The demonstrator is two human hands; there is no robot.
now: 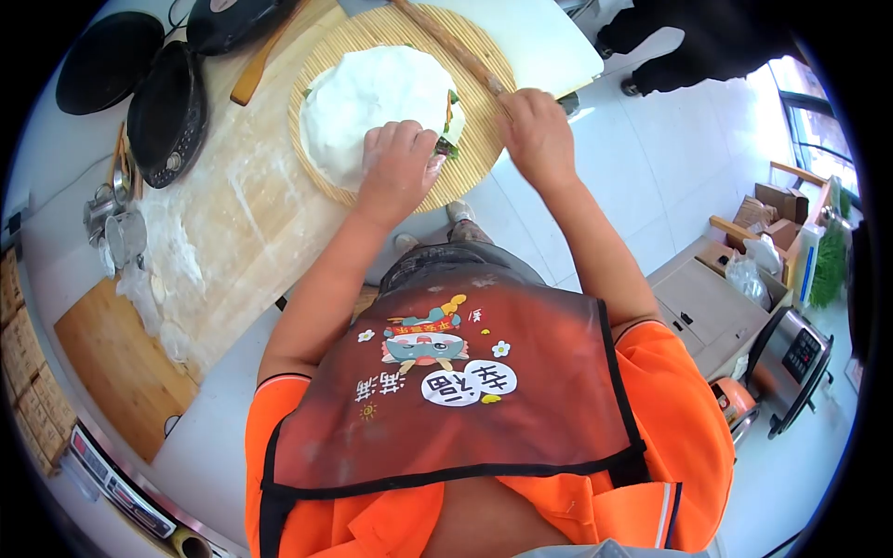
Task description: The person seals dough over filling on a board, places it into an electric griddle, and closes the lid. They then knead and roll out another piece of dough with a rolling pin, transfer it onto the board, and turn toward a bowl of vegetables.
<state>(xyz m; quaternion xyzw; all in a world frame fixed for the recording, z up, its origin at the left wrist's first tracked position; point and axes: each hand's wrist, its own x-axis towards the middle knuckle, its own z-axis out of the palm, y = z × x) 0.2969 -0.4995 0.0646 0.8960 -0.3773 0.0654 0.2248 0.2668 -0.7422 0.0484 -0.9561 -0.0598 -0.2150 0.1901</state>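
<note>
A white sheet of dough [358, 107] lies over a filling on a round slatted mat [491, 70]. Green and orange bits of the filling [447, 147] show along its right edge. My left hand [400, 167] rests at the dough's near right edge, fingers curled and closed on it; the fingertips are partly hidden. My right hand [538, 135] is closed around the near end of a wooden rolling pin [456, 46], which lies slanting across the mat's right side.
A floury wooden board [237, 219] lies under the mat's left side. Black electric pans [167, 116] and a wooden spatula [246, 84] are at upper left, metal cups [126, 237] below them. Another person's dark-clothed legs [707, 46] stand at upper right. An electric cooker [791, 358] sits far right.
</note>
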